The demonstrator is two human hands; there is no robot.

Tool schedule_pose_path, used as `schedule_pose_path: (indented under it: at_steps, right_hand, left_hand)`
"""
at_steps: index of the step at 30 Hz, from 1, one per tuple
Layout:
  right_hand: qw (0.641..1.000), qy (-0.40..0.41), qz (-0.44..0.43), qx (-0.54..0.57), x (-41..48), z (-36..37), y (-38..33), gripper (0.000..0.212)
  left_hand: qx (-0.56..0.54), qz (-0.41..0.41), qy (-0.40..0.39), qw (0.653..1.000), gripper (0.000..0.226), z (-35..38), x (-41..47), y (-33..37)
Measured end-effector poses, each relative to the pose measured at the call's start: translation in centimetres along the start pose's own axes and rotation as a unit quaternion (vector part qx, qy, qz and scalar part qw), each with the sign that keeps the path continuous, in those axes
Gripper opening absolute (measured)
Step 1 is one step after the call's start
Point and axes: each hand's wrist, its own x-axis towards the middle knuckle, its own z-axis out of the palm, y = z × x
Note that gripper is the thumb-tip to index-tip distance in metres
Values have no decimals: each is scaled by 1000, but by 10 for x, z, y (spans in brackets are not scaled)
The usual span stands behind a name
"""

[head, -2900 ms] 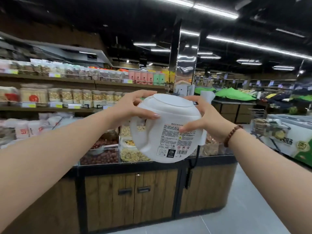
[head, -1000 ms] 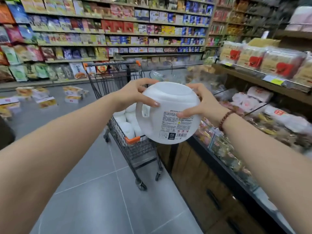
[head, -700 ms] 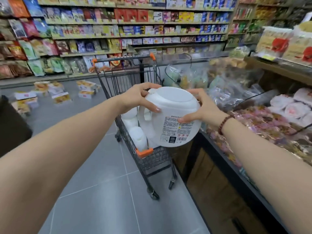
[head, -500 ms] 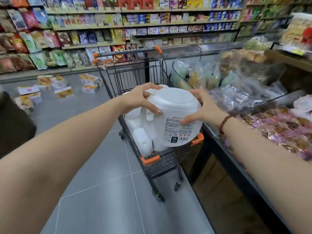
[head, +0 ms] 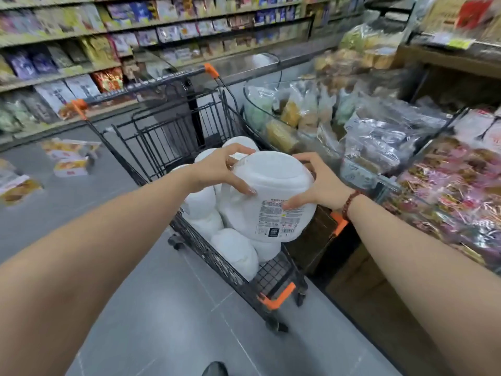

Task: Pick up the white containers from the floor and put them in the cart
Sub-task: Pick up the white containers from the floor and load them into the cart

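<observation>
1. Two hands are clasping the white container point(head: 273, 210), left hand point(head: 217, 169) and right hand point(head: 325, 185) fingers point(head: 294, 204) curling round opposite sides.
2. I am holding it lid-up just above the cart point(head: 276, 297) middle, straight over stacked containers point(head: 235, 251) lying inside.

The cart point(head: 217, 259) is largely filled by white containers point(head: 234, 251); bare room is left only at its near end. Its right is hemmed by a display counter point(head: 366, 294); open floor point(head: 135, 308) is found leftward.
</observation>
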Motion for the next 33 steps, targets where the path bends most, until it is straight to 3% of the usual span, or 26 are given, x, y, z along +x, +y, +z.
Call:
schedule_pose_path:
  at_steps: [8, 18, 25, 33]
  right_hand:
    - [994, 82, 69, 23, 20, 32, 8, 96]
    - [984, 119, 130, 11, 62, 45, 54, 98]
    - [965, 185, 185, 4, 92, 79, 69, 106]
    - [935, 250, 237, -84, 123, 128, 74, 121]
  left_hand:
    - [31, 3, -111, 993, 94, -37, 60, -22]
    - [45, 10, -184, 982, 89, -42, 137, -68]
    - [66, 16, -263, 962, 97, -63, 192, -97]
    - [148, 66, -334, 928, 99, -83, 234, -132]
